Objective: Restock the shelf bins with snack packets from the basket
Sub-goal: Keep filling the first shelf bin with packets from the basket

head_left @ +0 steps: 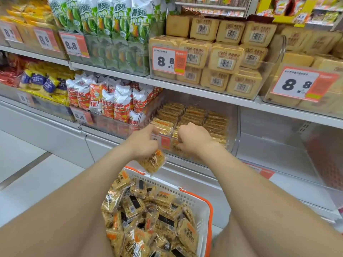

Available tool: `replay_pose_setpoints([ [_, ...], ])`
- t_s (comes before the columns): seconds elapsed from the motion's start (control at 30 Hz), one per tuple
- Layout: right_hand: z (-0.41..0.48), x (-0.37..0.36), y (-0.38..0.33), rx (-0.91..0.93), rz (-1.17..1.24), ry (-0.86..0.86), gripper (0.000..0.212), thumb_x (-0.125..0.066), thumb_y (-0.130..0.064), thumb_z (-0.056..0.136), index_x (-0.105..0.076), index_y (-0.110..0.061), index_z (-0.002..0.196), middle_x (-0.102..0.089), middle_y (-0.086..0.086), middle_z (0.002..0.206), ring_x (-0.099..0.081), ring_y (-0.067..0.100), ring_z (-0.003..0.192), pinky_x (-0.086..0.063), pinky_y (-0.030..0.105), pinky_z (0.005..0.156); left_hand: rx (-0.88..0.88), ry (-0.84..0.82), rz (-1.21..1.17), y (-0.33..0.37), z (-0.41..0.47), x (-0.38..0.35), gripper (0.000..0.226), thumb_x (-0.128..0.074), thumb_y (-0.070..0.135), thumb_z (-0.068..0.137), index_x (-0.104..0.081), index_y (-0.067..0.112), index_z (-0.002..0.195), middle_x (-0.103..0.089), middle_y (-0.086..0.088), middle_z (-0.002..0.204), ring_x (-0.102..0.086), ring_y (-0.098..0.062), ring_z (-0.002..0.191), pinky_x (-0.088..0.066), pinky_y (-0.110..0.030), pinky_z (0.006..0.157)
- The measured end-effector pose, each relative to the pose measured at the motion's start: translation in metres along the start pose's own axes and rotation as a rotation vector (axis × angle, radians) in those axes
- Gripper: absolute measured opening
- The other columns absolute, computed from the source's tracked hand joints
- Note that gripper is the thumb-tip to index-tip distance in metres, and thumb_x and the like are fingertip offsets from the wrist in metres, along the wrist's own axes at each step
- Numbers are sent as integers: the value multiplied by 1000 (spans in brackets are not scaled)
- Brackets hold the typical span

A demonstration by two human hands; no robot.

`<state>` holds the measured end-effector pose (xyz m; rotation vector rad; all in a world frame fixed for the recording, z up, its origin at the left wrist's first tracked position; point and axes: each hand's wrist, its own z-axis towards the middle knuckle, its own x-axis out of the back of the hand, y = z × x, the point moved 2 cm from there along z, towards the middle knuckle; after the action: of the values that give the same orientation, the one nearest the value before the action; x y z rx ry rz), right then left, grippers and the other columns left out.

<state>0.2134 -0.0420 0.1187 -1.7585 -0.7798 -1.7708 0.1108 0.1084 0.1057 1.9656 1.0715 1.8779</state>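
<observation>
Holds snack packet (153, 162) in left hand (143, 143) just above packet-filled basket (196, 204); curls right hand (194, 140) over front row of packets (163, 125) in clear shelf bin (233, 127), cannot tell if gripping any

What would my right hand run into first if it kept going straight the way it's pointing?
Most likely the rows of snack packets in the clear shelf bin: your right hand points into them. It may already touch the front row; depth is unclear.
</observation>
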Motion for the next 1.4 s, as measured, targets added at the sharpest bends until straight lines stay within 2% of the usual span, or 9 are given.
replay_pose_setpoints([
  [0.1,8,-6,4,22,11,20,17,-73,-22,93,-59,-19,102,-65,10,110,-66,35,100,-43,37,71,-27,-41,143,-6,7,-8,48,-51,22,98,-38,28,144,-63,-20,123,-58,-32,93,-45,-38,77],
  [0.27,11,-7,5,13,4,61,21,-74,-19,92,-65,-16,111,-64,9,112,-65,34,103,-43,38,76,-55,-89,188,-12,8,-5,45,-52,16,94,-33,28,133,-57,-6,81,-59,-25,77,-44,-38,66],
  [0.47,0,14,-2,-16,63,144,14,-76,-24,89,-68,-18,99,-68,7,99,-68,34,93,-52,40,75,-108,216,-3,-4,2,13,8,-51,25,98,-55,27,104,-67,-5,81,-63,-25,77,-45,-36,64],
  [0.57,-16,11,-15,44,22,70,20,-79,-23,85,-68,-20,101,-67,8,108,-68,35,100,-47,38,74,-48,351,-85,-3,-4,20,15,-48,27,98,-62,26,91,-67,-3,87,-63,-26,81,-50,-38,68],
  [0.87,-21,-3,-16,129,66,-42,19,-82,-26,80,-64,-24,85,-66,-1,94,-66,25,91,-46,34,66,51,469,-230,4,-19,23,9,-53,22,95,-58,14,95,-64,-3,91,-56,-22,91,-45,-41,77],
  [0.97,-19,3,-11,85,274,-19,8,-72,-21,77,-73,-17,85,-69,1,81,-66,18,78,-61,40,62,66,461,-325,6,-18,24,11,-56,26,94,-57,21,104,-62,3,98,-57,-15,93,-47,-41,80],
  [1.13,-16,31,-9,-55,929,58,51,-68,-29,88,-55,-30,137,-65,-6,105,-66,12,94,-60,36,82,54,328,-611,14,-6,25,13,-62,9,91,-61,14,102,-64,-2,107,-62,-24,100,-53,-40,81],
  [1.23,-10,28,-9,-105,1031,-6,37,-75,-21,90,-65,-30,124,-71,-4,101,-68,10,79,-60,32,70,31,201,-722,10,6,22,32,-67,14,96,-59,27,124,-65,-9,120,-69,-33,110,-58,-57,96],
  [1.4,16,8,6,-256,1249,83,34,-74,-13,95,-67,-25,126,-73,7,106,-68,16,74,-60,30,62,-158,439,-203,-11,21,15,42,-56,27,106,-44,17,146,-57,-2,129,-58,-19,115,-49,-37,96],
])
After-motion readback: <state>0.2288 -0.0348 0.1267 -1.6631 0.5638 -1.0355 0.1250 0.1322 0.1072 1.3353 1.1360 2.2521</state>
